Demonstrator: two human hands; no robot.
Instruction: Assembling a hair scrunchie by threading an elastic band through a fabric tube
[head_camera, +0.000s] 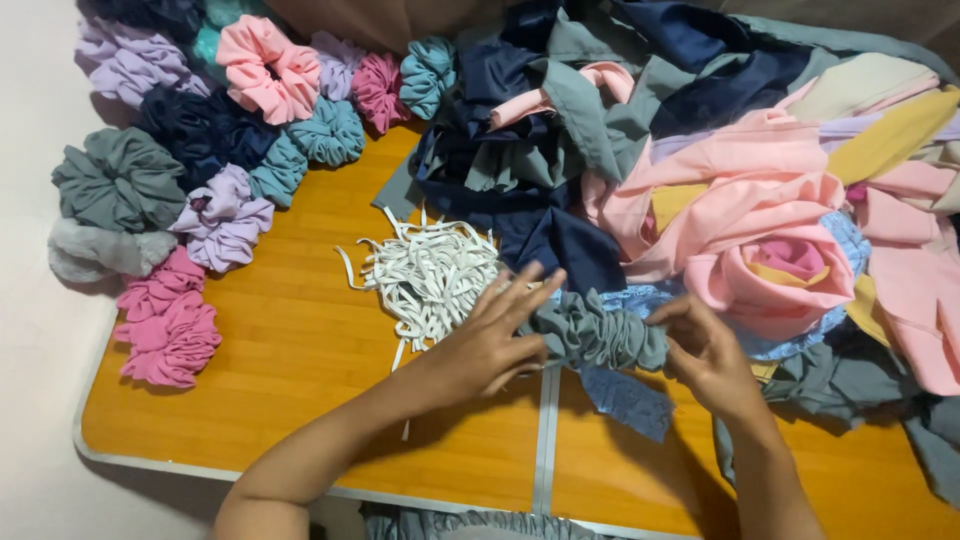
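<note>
A gathered grey-green fabric tube (600, 335) lies across the middle of the wooden table (300, 350), bunched like a scrunchie being formed. My left hand (490, 340) grips its left end, fingers spread over the cloth. My right hand (705, 350) pinches its right end between thumb and fingers. A pile of white elastic strips (430, 275) lies just left of and behind my left hand.
Finished scrunchies in pink (268, 68), teal (325, 130), grey (118, 180), lilac (222, 215) and magenta (168, 330) line the table's left side. A heap of pink, navy, grey and yellow fabric pieces (740, 190) covers the right. A blue scrap (628, 398) lies under the tube.
</note>
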